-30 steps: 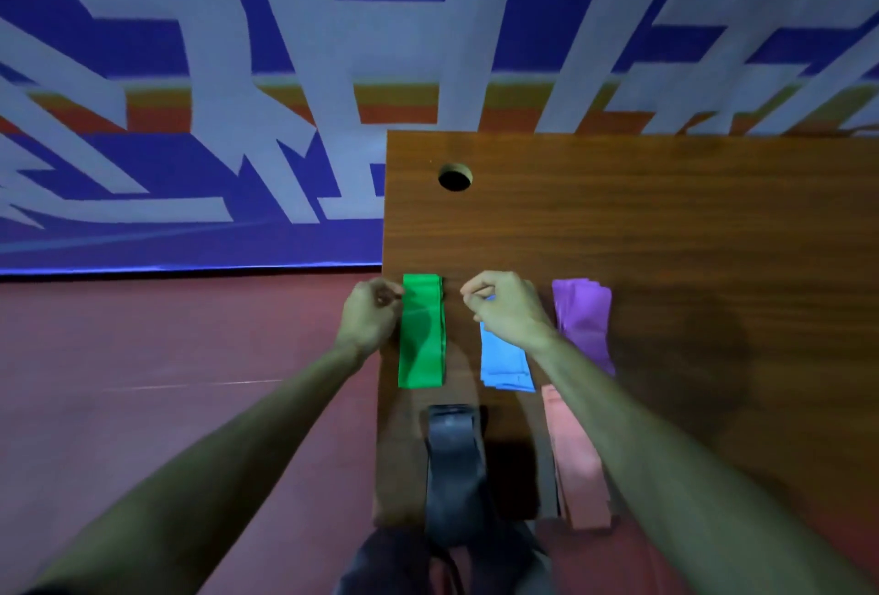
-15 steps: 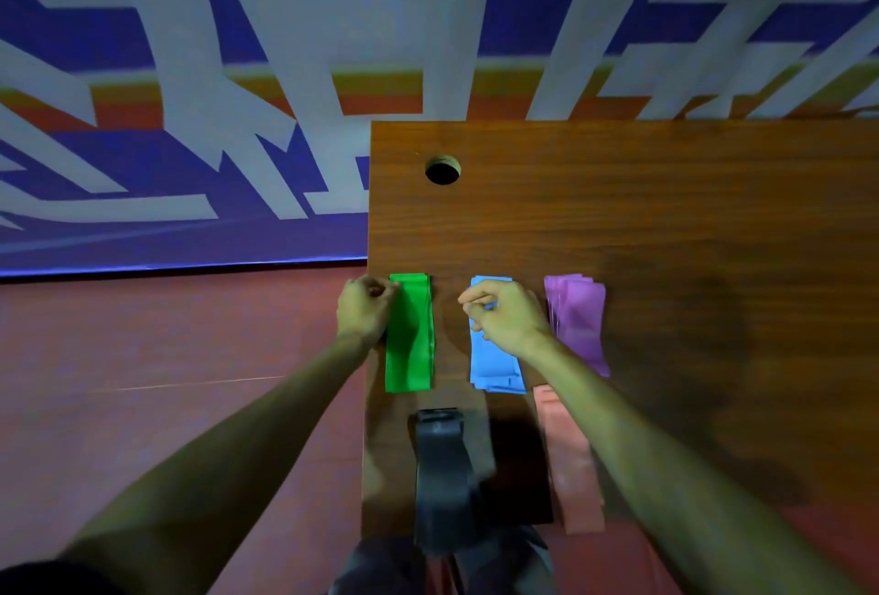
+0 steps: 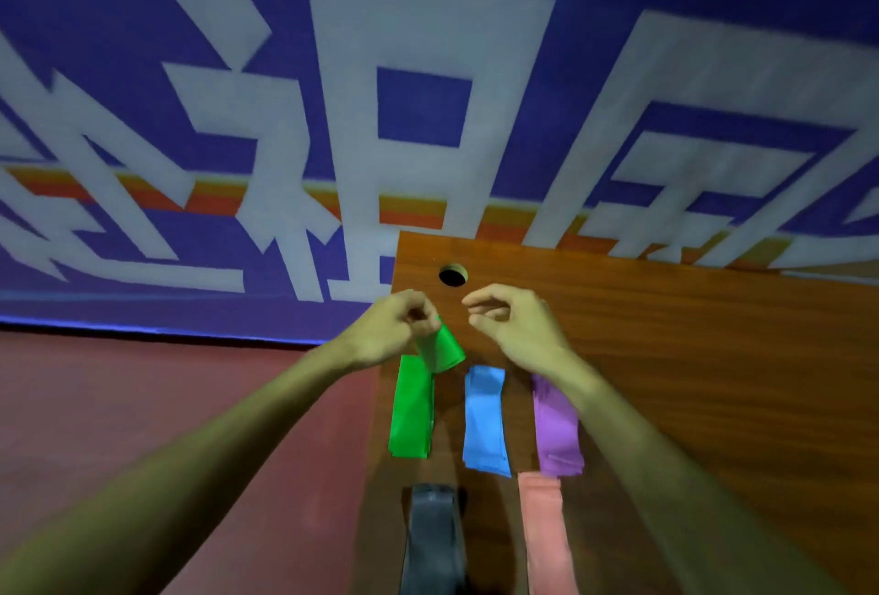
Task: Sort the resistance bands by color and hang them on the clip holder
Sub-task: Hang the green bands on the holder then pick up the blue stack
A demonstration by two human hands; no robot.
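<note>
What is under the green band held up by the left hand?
Beneath the green band, pinched by the left hand, a green stack lies flat on the wooden table. Its lower end covers the stack's far edge; how many are stacked there cannot be told.

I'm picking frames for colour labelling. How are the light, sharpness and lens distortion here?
Head view: dim, blue-tinted, yet the green band, blue band and purple band read distinctly; head view: the left hand and right hand look motion-soft; head view: the dark band nearly merges with shadow; head view: wide-angle bending skews the table edge.
</note>
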